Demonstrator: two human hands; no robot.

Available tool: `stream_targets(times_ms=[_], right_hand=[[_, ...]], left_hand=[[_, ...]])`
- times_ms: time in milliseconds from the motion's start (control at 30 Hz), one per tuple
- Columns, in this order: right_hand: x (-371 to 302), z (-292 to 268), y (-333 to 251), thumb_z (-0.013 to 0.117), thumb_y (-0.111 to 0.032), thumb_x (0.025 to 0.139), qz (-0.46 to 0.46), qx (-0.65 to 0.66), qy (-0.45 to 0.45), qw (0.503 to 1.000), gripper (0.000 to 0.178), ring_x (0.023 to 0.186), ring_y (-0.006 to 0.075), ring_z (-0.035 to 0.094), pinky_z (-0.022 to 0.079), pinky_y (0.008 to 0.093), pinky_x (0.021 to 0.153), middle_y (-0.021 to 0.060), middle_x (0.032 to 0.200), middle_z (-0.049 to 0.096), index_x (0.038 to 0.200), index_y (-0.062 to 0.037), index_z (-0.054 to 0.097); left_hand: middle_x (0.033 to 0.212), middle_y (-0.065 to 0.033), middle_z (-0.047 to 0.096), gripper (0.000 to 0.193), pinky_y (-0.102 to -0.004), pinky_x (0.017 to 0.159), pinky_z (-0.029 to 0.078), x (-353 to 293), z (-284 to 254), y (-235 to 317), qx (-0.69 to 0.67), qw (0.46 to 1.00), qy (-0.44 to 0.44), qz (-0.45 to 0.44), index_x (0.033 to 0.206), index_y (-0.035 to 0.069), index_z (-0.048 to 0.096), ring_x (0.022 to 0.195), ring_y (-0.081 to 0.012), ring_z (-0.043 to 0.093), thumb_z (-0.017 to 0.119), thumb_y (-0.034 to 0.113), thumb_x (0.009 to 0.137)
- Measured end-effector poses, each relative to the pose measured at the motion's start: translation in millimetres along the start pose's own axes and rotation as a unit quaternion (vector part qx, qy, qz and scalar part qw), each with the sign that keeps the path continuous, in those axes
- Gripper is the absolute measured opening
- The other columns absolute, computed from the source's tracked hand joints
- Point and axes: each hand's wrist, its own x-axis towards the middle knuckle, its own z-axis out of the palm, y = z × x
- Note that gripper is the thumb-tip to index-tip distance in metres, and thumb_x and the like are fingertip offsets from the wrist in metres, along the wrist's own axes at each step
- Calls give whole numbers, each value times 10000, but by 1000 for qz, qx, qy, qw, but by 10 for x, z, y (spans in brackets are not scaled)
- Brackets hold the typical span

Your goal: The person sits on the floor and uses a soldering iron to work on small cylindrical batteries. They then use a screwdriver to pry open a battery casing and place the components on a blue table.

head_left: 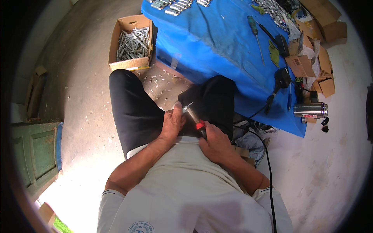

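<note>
Your left hand [172, 122] covers part of the piece [187, 108] it holds, which is too small to make out. Your right hand [216, 141] hides part of the tool [200, 124]. The top edge crops the cloth [217, 46] and silver cylinders [180, 6]; the bottom edge cuts off the cable [271, 190] and your shirt [186, 178]. Bright glare washes out the floor [79, 190] at lower left.

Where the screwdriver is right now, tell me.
In the head view, the green-handled screwdriver lies at upper right on the blue cloth, just left of the black box-shaped device, above and right of the right hand.
</note>
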Motion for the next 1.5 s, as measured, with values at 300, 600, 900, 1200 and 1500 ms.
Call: stream_targets(times_ms=[300, 600, 900, 1200, 1500], right_hand=[[83, 162, 122, 597, -179, 793, -34, 113, 24, 993, 533, 1078, 378, 546, 436, 412, 923, 243, 1099, 560, 1246, 48, 431], [113, 271, 149, 592, -112, 761, -34, 222, 14, 974, 510, 1045, 402, 544, 435, 413, 903, 260, 1082, 545, 1221, 34, 425], [173, 292, 238, 608, -109, 747, -108, 181, 16, 977, 523, 1020, 419, 544, 444, 420, 883, 279, 1048, 546, 1201, 63, 412], [242, 286, 280, 624, -91, 728, -154, 163, 22, 974, 544, 1024, 411, 551, 448, 421, 891, 271, 1055, 555, 1205, 70, 419], [176, 147, 202, 584, -80, 752, -148, 135, -8, 980, 568, 1110, 386, 503, 405, 399, 973, 253, 1147, 509, 1259, 77, 384]], left_hand=[[586, 23, 368, 487, -230, 420, 211, -18, -9, 94, -32, 999, -6, -40, 670, 131, 366, 486, -71, 302, 493, 535, 911], [554, 20, 362, 428, -241, 405, 201, -2, 18, 117, -60, 997, 6, -48, 665, 128, 371, 454, -80, 289, 485, 453, 918], [520, 20, 333, 424, -254, 393, 197, -46, -61, 148, -34, 999, -1, -37, 630, 120, 377, 425, -86, 268, 446, 410, 931], [507, 20, 297, 443, -261, 386, 200, -85, -121, 195, -80, 993, -28, -84, 607, 132, 317, 402, -96, 235, 414, 414, 934], [517, 43, 267, 443, -264, 426, 212, -134, -132, 182, -219, 947, -180, -154, 579, 172, 306, 442, -105, 226, 331, 414, 950]])
